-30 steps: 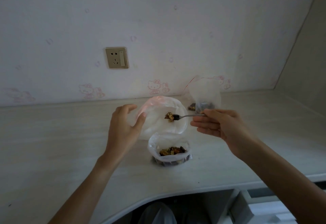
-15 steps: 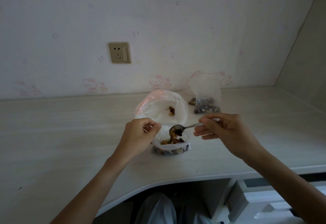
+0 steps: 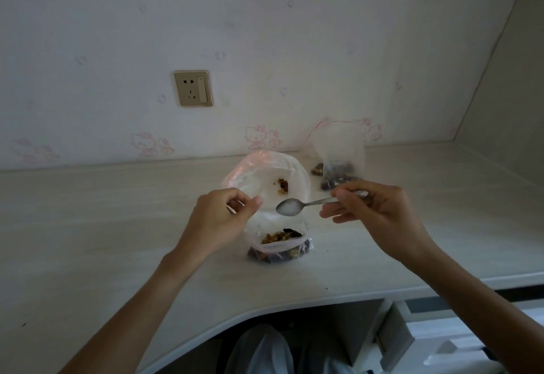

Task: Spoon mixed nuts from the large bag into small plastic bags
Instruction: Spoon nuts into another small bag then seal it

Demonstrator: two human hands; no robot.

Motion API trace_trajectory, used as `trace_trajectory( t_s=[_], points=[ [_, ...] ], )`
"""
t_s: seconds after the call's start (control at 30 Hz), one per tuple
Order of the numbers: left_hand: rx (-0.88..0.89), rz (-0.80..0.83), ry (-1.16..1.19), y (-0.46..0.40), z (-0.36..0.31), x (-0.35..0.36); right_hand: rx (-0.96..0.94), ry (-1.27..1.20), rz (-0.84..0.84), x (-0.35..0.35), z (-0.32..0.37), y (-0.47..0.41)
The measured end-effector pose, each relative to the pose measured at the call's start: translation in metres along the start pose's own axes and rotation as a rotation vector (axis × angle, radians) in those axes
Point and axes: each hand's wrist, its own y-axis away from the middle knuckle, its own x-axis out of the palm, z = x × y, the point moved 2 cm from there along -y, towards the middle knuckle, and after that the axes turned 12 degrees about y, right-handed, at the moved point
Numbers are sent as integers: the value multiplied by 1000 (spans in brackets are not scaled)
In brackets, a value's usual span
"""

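The head view shows three clear plastic bags and one spoon. The large clear plastic bag with a pinkish rim [image 3: 266, 177] stands open in the middle of the pale wood-grain counter [image 3: 88, 226], a few mixed nuts [image 3: 282, 186] left inside. Just in front of it sits a small clear plastic bag [image 3: 278, 244], open-mouthed and part filled with nuts. A second small clear bag with a red zip strip [image 3: 338, 149] stands behind and to the right, near the wall, nuts at its bottom.

The left hand [image 3: 219, 220] pinches the near bag's rim, fingers curled; the plastic there is faint, so the exact hold is hard to read. The right hand [image 3: 374, 211] grips the handle of a small metal spoon [image 3: 290, 206], whose empty bowl hangs above the near small bag.

The counter edge curves toward the person. Behind it rises pale wallpaper printed with pink cartoon cats, bearing one beige wall socket [image 3: 193, 88].
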Motion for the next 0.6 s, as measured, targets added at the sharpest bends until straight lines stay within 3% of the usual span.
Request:
trace_trajectory(
  t_s=[0.23, 0.4, 0.6],
  points=[
    [168, -278, -173, -43, 0, -5, 429, -407, -84, 19, -24, -30],
    [-163, -42, -290, -66, 25, 14, 571, -460, -128, 56, -46, -54],
    [-59, -98, -81, -61, 36, 21, 566, -344, -257, 79, -63, -70]
  ],
)
